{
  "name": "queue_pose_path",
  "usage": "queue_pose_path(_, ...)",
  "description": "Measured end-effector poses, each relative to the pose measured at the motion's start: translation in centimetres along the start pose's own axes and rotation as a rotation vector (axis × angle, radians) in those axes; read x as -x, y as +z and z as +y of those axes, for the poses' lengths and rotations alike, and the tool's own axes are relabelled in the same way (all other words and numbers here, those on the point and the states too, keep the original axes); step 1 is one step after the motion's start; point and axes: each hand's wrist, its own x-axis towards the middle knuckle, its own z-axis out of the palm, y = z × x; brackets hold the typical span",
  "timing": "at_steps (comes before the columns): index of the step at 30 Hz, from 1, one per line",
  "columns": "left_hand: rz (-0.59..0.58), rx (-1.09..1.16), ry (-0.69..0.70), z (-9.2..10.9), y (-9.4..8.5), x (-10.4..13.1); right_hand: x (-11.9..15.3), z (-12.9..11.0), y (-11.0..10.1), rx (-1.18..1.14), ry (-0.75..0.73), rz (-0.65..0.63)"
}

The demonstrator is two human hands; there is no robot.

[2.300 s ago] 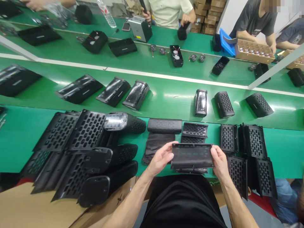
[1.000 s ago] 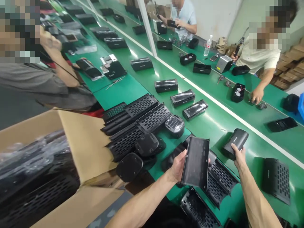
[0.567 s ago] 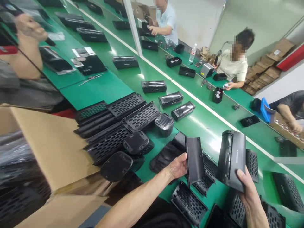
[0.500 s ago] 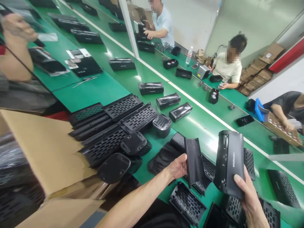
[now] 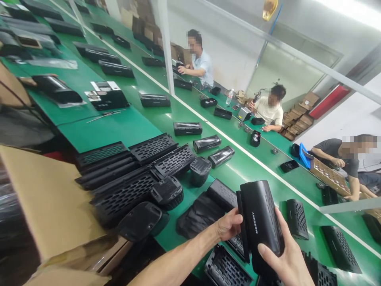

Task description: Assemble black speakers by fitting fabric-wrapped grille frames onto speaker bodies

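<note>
My right hand [image 5: 282, 252] is closed around a black speaker housing [image 5: 258, 222] with "MERKURY" lettered on its face, held upright above the bench. In my left hand [image 5: 231, 225] is a thin black panel [image 5: 242, 228], seen nearly edge-on against the housing's left side. Whether the two parts are joined cannot be made out. Below them lies a perforated black grille shell [image 5: 228, 266]. A crumpled black cloth or bag [image 5: 195, 216] rests left of my left hand, beside another black housing [image 5: 222, 192].
Stacked perforated grille panels [image 5: 127, 194] and rounded black end pieces [image 5: 139, 220] lie to the left, near an open cardboard box [image 5: 44, 198]. Finished-looking housings [image 5: 187, 128] stand along the green conveyor [image 5: 238, 171]. Several people sit across it; another person's arm [image 5: 12, 87] is at far left.
My hands have brought the panel and the housing together; they were apart before. The housing has turned, and its lettering now faces more to the left. The camera view has shifted.
</note>
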Motion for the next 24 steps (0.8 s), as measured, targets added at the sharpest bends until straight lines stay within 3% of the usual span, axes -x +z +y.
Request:
queue_pose_path(4, -0.02, -0.027, 0.005, -0.1, 0.6, -0.3, 0.2, -0.2, 0.1, 0.057, -0.025, 0.013)
queue_pose_path(9, 0.012, -0.019, -0.001, -0.6, 0.4, -0.4, 0.1, 0.2, 0.4, 0.11, -0.028, -0.119)
queue_pose_path(13, 0.054, -0.01, -0.006, -1.0, 0.2, -0.7, -1.0, 0.6, 0.3, 0.057, 0.007, -0.146)
queue_pose_path(16, 0.087, -0.041, 0.019, -0.4, 0.7, -1.1, -1.3, 1.5, -0.2, -0.016, -0.049, -0.173)
queue_pose_path(19, 0.117, -0.097, 0.083, 0.8, 1.7, -1.6, 0.0, 2.3, 0.8, -0.135, -0.131, 0.04)
queue_pose_path(24, 0.192, -0.171, 0.22, 1.3, 3.3, -2.0, 2.0, 2.2, 5.8, -0.216, -0.117, 0.504)
